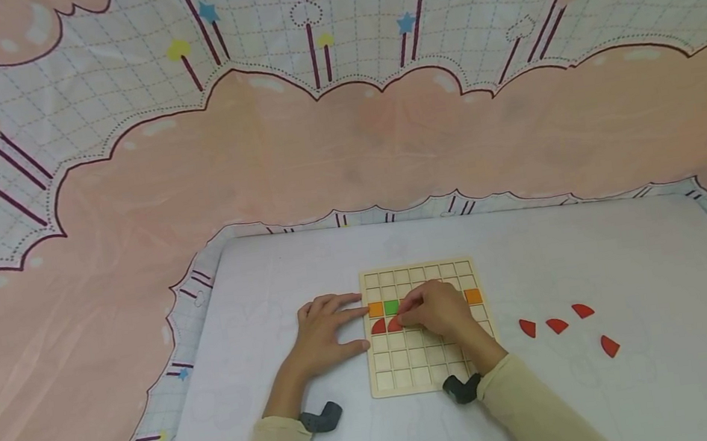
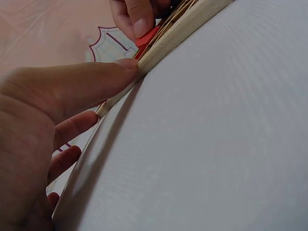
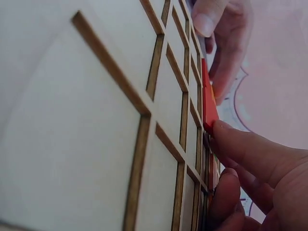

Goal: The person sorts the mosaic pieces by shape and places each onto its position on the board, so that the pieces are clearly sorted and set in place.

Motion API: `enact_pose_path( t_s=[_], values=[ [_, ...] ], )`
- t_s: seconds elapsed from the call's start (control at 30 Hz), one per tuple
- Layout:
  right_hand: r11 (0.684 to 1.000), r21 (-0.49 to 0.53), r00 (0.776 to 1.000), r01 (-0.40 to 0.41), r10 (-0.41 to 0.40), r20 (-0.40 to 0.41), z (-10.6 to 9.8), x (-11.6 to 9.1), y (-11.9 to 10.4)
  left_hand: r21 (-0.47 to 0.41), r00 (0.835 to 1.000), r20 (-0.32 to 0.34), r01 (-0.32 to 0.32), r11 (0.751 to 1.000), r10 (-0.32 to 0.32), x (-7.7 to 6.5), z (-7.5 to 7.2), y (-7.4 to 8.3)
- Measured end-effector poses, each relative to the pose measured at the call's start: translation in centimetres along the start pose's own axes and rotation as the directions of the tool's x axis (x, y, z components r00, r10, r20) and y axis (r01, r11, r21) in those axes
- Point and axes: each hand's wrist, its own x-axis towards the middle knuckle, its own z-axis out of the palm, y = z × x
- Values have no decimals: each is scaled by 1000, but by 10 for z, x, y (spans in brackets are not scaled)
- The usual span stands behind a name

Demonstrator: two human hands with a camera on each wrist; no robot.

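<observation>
A wooden grid board (image 1: pixel 410 378) lies on the white table. My left hand (image 1: pixel 329 333) is spread at its left edge, thumb and fingertips against the rim; the left wrist view shows the thumb (image 2: pixel 96 84) on that edge. My right hand (image 1: pixel 437 310) reaches over the board and pinches a red quarter-circle tile (image 1: pixel 394 324) at the second cell of a row. Left of that tile sits another red quarter-circle tile (image 1: pixel 378 327). In the row above are an orange square (image 1: pixel 376 309), a green square (image 1: pixel 391 307) and, at the right, another orange square (image 1: pixel 473 296). My right hand hides the cells between.
Several loose red quarter-circle tiles (image 1: pixel 557 326) lie on the table (image 1: pixel 672 266) to the right of the board. A cloth (image 1: pixel 383 141) with printed candles hangs behind the table. Dark wrist devices (image 1: pixel 322 418) sit at both cuffs.
</observation>
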Motion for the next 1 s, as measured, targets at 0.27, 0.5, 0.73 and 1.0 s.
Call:
enact_pose_path(
  t_s=[0.27, 0.5, 0.73, 1.0],
  values=[
    [1000, -2, 1000, 9, -9, 14, 0, -1, 0, 0, 1000, -3, 5, 1000, -5, -1, -2, 2],
    [1000, 1, 1000, 6, -6, 15, 0, 0, 0, 9, 1000, 4, 17, 1000, -17, 0, 0, 0],
    [1000, 11, 1000, 22, -22, 15, 0, 0, 4, 1, 1000, -9, 4, 1000, -4, 0, 3, -2],
    [983, 153, 987, 105, -121, 103, -12, -2, 18, 1, 1000, -10, 8, 1000, -8, 0, 3, -3]
  ],
)
